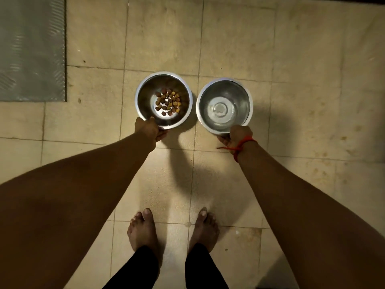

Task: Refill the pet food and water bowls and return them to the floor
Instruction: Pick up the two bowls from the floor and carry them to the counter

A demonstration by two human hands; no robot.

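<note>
Food bowl (143,101) and water bowl (244,105), both steel, are held low over a tiled floor (291,59), each taken at its near rim. The left grip (146,129) is curled round the edge of the food bowl with fingers showing beneath it. The right grip (237,136) (a red thread (243,142) tied at the wrist) is clamped the same way on the water bowl. Whether the bases already touch the tiles cannot be told; the shadows thrown toward the person suggest they may hang just above. Kibble (168,102) covers only the middle of one bowl, and water (218,110) lies shallow in the other.

The likeliest mishap is a spill. Each bowl is held from one side only, so a tilt away from the grip, or a hard landing, could slop water over the far rim onto the tiles, where bare feet (141,228) stand close behind. The kibble, sitting well below its rim, would scatter less readily. The two rims lie just beside each other with a narrow gap, and a knock between them could jolt both. Fingers under the rims could be pinched if the bowls go down flat.

Open tile stretches ahead and to the right. A grey mat (31,49) lies well apart at the far left, its edge no obstacle.
</note>
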